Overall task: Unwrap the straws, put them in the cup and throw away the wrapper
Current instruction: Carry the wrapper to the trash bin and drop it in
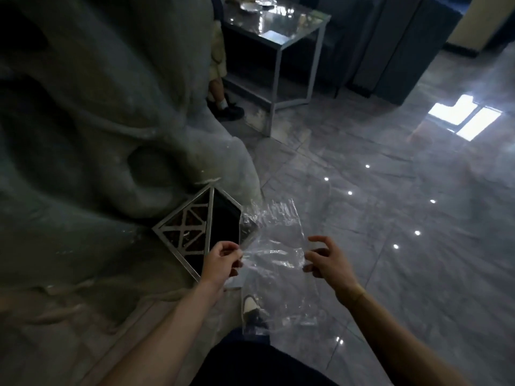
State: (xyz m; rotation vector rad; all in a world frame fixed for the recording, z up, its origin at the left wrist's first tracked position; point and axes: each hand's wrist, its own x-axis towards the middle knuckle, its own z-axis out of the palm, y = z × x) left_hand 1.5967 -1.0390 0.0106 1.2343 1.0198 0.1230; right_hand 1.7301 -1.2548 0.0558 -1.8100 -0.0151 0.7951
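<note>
Both hands are raised in front of the body over a glossy grey tiled floor (pixel 390 218). Left hand (pixel 221 260) is closed in a pinch, thumb and fingertips gripping the left edge of a clear plastic wrapper (pixel 274 246). Right hand (pixel 326 260) is open, fingers spread and curled; its fingertips sit at the right edge of the wrapper, and whether they touch the film cannot be determined. Between the two hands the wrapper hangs as a crumpled transparent sheet, its upper part extending above the hands and its lower part trailing down below them toward the person's shoe (pixel 252 307), which is visible through and beside the film. Just beyond the left hand, and partly behind it, stands a diamond-shaped bin (pixel 200 227) with a metal frame; its left half carries a lattice grille and its right half is a dark opening. The upper left corner of the wrapper overlaps the right corner of this bin in the view. Left of the hands rises a large grey sculpted wall (pixel 97 121) with rounded hollows and ridges. Well beyond the hands stands a metal-framed surface (pixel 292 26) with a reflective top carrying shiny dishes too small to identify. Beside it, the lower leg and dark shoe of a second person (pixel 223 98) are visible. A bright window reflection (pixel 465 118) lies on the floor beyond the right hand.
</note>
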